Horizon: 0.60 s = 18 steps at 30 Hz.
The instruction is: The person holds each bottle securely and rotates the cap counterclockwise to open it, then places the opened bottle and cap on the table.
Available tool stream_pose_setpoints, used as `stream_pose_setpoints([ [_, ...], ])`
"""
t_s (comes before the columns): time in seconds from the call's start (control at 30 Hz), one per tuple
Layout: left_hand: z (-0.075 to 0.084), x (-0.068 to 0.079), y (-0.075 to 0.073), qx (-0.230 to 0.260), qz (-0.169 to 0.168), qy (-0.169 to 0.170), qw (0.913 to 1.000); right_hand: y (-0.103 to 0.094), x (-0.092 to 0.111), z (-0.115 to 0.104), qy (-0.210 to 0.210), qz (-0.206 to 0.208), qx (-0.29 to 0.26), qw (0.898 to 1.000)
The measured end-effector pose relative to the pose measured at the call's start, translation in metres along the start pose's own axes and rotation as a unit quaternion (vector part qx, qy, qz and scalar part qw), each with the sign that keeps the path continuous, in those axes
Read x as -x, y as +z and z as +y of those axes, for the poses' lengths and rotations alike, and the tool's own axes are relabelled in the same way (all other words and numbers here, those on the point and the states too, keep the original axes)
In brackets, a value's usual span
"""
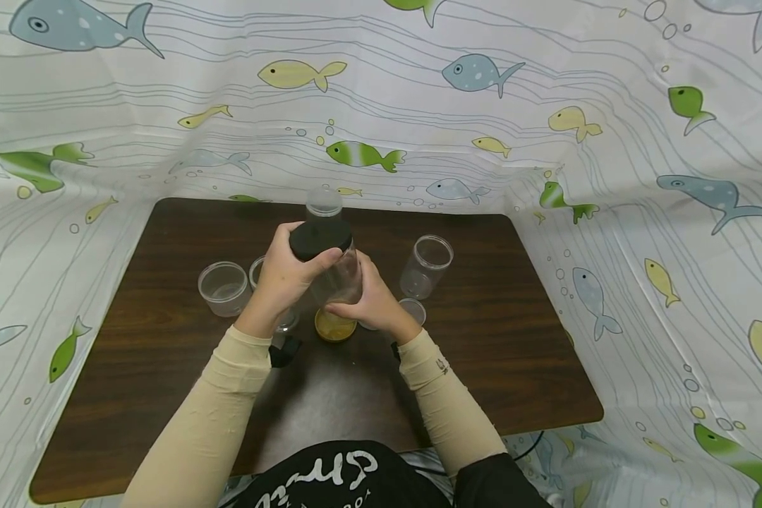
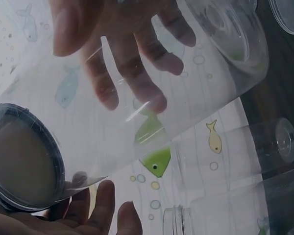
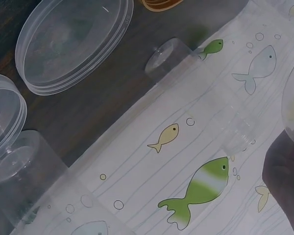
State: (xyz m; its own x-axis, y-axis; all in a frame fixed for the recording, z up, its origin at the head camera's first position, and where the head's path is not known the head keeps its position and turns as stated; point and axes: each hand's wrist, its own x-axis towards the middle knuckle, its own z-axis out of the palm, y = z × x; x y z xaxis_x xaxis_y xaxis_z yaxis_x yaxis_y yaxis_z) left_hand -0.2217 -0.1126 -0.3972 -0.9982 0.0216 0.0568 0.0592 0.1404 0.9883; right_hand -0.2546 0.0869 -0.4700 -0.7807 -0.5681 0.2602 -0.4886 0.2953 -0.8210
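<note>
A clear plastic jar (image 1: 339, 279) with a black lid (image 1: 320, 238) at its top is held up over the table by both hands. My left hand (image 1: 292, 268) grips it by the lid, thumb across the front edge. Lower down, my right hand (image 1: 376, 293) holds the jar's body. Through the clear wall in the left wrist view, the right hand's fingers (image 2: 137, 73) show. The lid (image 2: 24, 156) shows as a dark ring in that view, beside the left hand (image 2: 105, 210). Under the jar, a yellow lid (image 1: 334, 327) lies on the table.
An open clear jar (image 1: 427, 268) stands to the right, with a clear lid (image 1: 413, 309) near it. A low clear tub (image 1: 224, 288) sits on the left; another clear jar (image 1: 323, 203) stands at the back of the brown table (image 1: 502, 353). Fish-print sheeting (image 1: 381, 106) surrounds the table.
</note>
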Motion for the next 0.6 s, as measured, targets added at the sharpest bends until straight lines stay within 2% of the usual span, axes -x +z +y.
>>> stream_pose_setpoints([
  [0.2, 0.005, 0.0, -0.006, 0.011, 0.0, 0.004, 0.9999, 0.002, 0.001, 0.002, 0.003, 0.009, 0.007, 1.0],
  [0.33, 0.007, 0.001, -0.012, 0.026, 0.005, 0.004, 0.9996, 0.0, 0.002, 0.004, 0.023, 0.011, 0.006, 1.0],
  [0.47, 0.006, 0.0, -0.017, 0.078, 0.005, 0.006, 0.9969, -0.004, 0.0, 0.013, 0.033, 0.028, -0.008, 0.999],
  [0.6, 0.003, -0.001, -0.021, 0.119, 0.004, 0.029, 0.9925, -0.008, -0.003, 0.029, 0.046, 0.065, -0.007, 0.997],
])
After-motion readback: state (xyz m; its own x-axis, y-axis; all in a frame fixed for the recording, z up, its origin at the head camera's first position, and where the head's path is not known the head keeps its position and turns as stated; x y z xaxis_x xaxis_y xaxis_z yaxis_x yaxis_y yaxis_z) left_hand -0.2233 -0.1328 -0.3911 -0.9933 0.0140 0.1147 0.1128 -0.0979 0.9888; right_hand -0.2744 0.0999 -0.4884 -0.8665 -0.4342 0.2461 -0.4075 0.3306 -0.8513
